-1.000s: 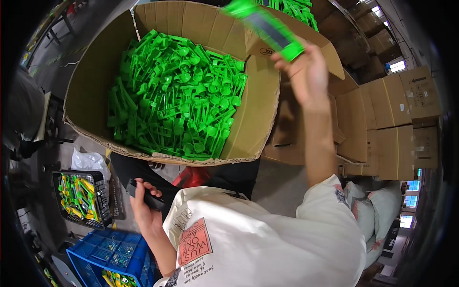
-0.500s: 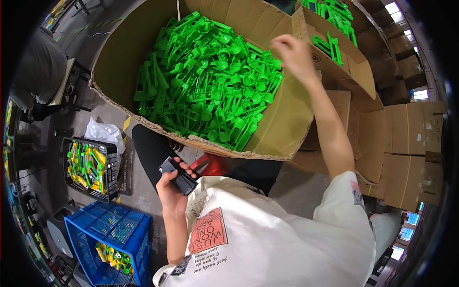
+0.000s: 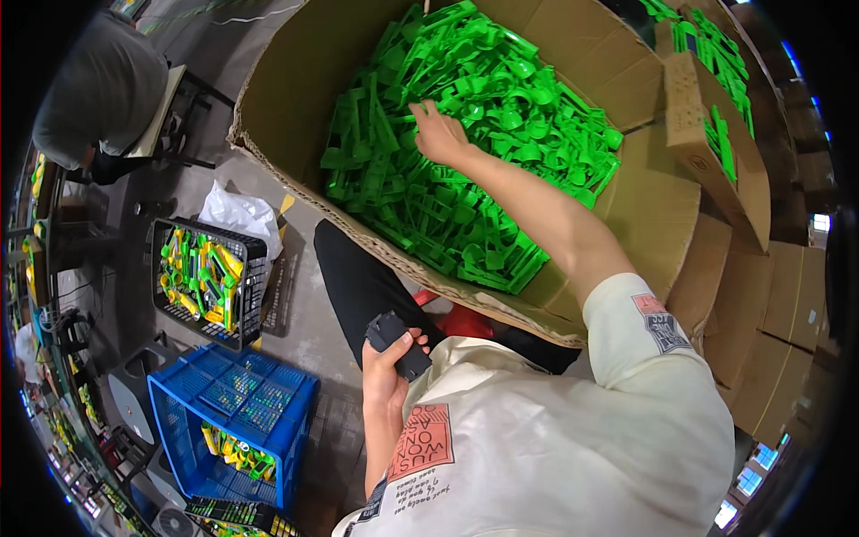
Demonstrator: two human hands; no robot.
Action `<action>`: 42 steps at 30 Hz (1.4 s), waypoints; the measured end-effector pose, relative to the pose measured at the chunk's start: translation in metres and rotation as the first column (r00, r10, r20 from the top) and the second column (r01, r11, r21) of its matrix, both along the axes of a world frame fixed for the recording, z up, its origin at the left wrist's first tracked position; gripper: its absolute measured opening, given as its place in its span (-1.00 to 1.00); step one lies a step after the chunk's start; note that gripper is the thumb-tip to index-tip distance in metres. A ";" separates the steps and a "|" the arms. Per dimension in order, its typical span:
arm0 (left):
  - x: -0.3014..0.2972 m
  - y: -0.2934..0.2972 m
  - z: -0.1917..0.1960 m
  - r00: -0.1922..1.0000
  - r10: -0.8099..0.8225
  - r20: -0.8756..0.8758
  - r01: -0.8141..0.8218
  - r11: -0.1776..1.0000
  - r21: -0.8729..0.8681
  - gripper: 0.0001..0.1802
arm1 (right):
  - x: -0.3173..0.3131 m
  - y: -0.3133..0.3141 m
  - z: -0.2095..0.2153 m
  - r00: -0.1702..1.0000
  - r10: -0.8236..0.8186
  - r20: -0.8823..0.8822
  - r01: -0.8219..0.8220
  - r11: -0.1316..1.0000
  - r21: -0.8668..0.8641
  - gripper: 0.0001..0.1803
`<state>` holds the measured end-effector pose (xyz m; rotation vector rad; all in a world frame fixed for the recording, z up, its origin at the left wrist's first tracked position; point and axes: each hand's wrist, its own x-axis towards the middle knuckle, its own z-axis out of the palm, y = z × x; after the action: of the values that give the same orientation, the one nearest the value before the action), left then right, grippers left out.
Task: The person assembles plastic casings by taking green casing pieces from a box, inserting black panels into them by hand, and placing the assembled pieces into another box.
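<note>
The bright green moulded plastic pieces [image 3: 501, 116] lie heaped and tangled inside the large open brown cardboard box [image 3: 653, 179], so a piece lifted by the right hand [image 3: 440, 138] could snag its neighbours, bring up several at once or slip free. The black block-shaped plastic part [image 3: 387, 331], held low in the left hand [image 3: 386, 370] beside the white printed T-shirt [image 3: 573, 430], could drop to the grey floor [image 3: 313, 309] if that hold slackened while attention was on the box. The right grip is half curled at the heap, on its left side; whether it pinches a piece I cannot tell. The left grip is wrapped around the black part, thumb opposite fingers; whether that is one part or several stacked is unclear.
</note>
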<state>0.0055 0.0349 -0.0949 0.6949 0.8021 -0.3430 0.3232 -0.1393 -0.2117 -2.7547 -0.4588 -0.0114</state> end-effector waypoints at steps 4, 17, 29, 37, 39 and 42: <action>0.005 0.008 -0.010 0.998 0.042 -0.046 -0.042 0.999 -0.011 -0.75 | 0.029 0.012 -0.038 0.998 0.066 -0.016 -0.068 0.938 -0.339 -0.65; 0.014 0.016 0.002 0.989 -0.054 0.137 0.045 0.997 0.071 -0.52 | -0.002 -0.077 0.141 0.960 0.275 0.055 -0.209 0.834 -0.511 -0.79; 0.006 -0.005 0.054 0.941 -0.109 0.320 0.097 0.994 0.053 -0.60 | -0.149 -0.125 0.294 0.785 0.562 -0.259 -0.274 0.691 0.668 -0.81; 0.008 -0.036 0.073 0.820 -0.270 0.504 0.195 0.961 0.199 -0.61 | -0.231 -0.040 0.260 0.772 0.476 -0.420 -0.193 0.806 0.560 -0.82; 0.006 -0.036 0.066 0.839 -0.252 0.483 0.184 0.966 0.184 -0.59 | -0.235 -0.039 0.265 0.781 0.462 -0.421 -0.171 0.805 0.568 -0.84; -0.002 -0.029 0.053 0.898 -0.106 0.427 0.105 0.994 0.026 -0.60 | -0.234 -0.046 0.264 0.793 0.373 -0.481 -0.020 0.806 0.592 -0.82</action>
<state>0.0035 0.0062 -0.0423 0.7827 0.3453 -0.2723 0.0896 -0.1850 0.0519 -1.9627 -0.4809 0.6366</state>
